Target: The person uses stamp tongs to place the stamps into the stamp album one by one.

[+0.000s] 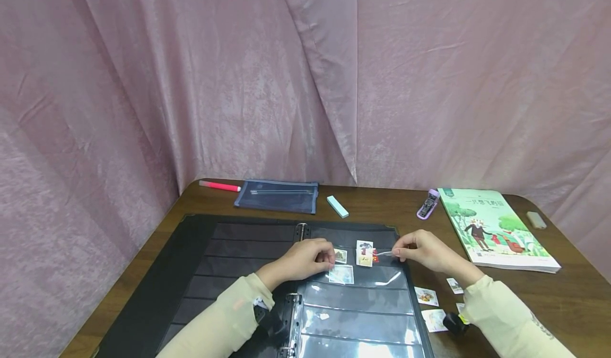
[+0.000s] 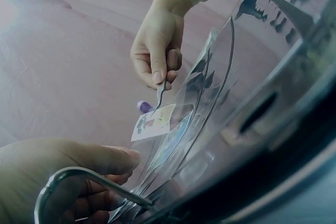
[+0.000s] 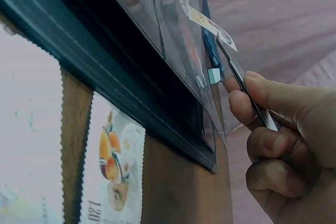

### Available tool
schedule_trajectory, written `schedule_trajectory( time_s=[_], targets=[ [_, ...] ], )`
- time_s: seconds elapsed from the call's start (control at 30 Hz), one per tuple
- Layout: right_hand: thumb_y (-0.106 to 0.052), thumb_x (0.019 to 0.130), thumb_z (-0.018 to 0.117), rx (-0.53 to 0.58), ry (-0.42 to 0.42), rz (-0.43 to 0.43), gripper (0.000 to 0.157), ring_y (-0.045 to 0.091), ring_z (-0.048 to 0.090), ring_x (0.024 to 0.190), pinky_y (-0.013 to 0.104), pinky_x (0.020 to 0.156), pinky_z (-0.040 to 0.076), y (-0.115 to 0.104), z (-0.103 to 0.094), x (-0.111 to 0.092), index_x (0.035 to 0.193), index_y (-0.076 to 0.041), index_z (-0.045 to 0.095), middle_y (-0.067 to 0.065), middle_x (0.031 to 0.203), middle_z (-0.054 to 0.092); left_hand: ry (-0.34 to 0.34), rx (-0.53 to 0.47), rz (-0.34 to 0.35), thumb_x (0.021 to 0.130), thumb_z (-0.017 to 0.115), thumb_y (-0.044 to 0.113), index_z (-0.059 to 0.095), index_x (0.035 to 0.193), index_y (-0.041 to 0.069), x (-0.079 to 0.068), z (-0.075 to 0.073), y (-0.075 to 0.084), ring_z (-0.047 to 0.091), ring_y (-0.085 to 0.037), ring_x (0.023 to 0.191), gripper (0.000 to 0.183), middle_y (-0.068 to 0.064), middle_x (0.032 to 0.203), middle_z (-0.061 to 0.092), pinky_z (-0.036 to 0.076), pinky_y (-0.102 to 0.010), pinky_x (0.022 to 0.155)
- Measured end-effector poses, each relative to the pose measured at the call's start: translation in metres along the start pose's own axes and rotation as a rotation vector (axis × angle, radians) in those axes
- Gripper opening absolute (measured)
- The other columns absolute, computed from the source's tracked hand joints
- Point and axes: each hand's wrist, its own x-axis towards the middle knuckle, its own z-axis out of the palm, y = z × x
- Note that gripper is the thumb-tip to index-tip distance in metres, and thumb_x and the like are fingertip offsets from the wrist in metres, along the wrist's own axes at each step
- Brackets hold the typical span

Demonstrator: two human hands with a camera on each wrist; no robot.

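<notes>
My right hand [image 1: 422, 249] pinches metal tweezers [image 3: 242, 85] between thumb and fingers. At their tips is a white-edged stamp [image 1: 365, 253], held over the upper pockets of an open black stamp album [image 1: 191, 273]. A red stamp [image 1: 375, 258] shows partly behind it. My left hand [image 1: 305, 260] is at the inner side of the right-hand clear page [image 1: 358, 321]. In the left wrist view its thumb and curled fingers [image 2: 118, 158] pinch the clear plastic, partly hidden by a metal binder ring [image 2: 79, 171]. Two more stamps, one bluish [image 1: 341, 274], lie beside these fingers.
Loose stamps [image 1: 426, 296] lie right of the album, under the right forearm. Behind it are a red marker [image 1: 219, 186], a blue mesh pouch [image 1: 277, 201] and a pale blue stick [image 1: 337, 207]. A purple object [image 1: 428, 204], green book [image 1: 496, 230] and eraser-like block [image 1: 537, 220] sit right.
</notes>
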Motion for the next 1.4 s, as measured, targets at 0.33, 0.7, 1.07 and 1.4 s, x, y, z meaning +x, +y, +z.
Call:
schedule_trajectory(
  time_s=[0.33,0.7,1.07,1.4],
  targets=[
    [-0.021,0.084,0.061,0.005,-0.048,0.039,0.014,0.002,0.05,0.064,0.02,0.061,0.041,-0.004,0.004,0.0,0.081,-0.009,0.068,-0.001,0.066,0.062,-0.002,-0.006,-0.011,0.079,0.067,0.025,0.056,0.076,0.024,0.0,0.0,0.001,0.046,0.002,0.065,0.011,0.012,0.073,0.052,0.037,-0.013,0.06],
    [-0.017,0.083,0.061,-0.006,-0.152,-0.002,0.011,0.0,0.049,0.063,0.019,0.059,0.039,-0.004,0.002,0.006,0.079,-0.009,0.068,0.001,0.063,0.061,-0.003,0.007,-0.007,0.08,0.067,0.025,0.056,0.077,0.024,0.0,0.0,0.002,0.046,0.002,0.066,0.011,0.012,0.073,0.052,0.037,-0.013,0.06],
    [-0.016,0.082,0.062,0.032,-0.246,0.004,0.012,-0.001,0.044,0.055,0.018,0.048,0.033,-0.006,-0.005,0.013,0.079,-0.007,0.068,0.007,0.063,0.061,-0.01,0.014,-0.002,0.08,0.066,0.026,0.055,0.078,0.025,0.001,-0.002,0.0,0.046,0.003,0.066,0.011,0.014,0.074,0.052,0.037,-0.013,0.06],
    [-0.016,0.082,0.062,0.066,-0.292,-0.036,0.013,-0.002,0.043,0.053,0.017,0.045,0.031,-0.004,-0.007,0.017,0.078,-0.004,0.068,0.011,0.062,0.062,-0.012,0.016,-0.003,0.08,0.066,0.027,0.055,0.078,0.025,0.0,-0.001,0.0,0.045,0.003,0.066,0.011,0.013,0.074,0.051,0.037,-0.013,0.06]
  ],
)
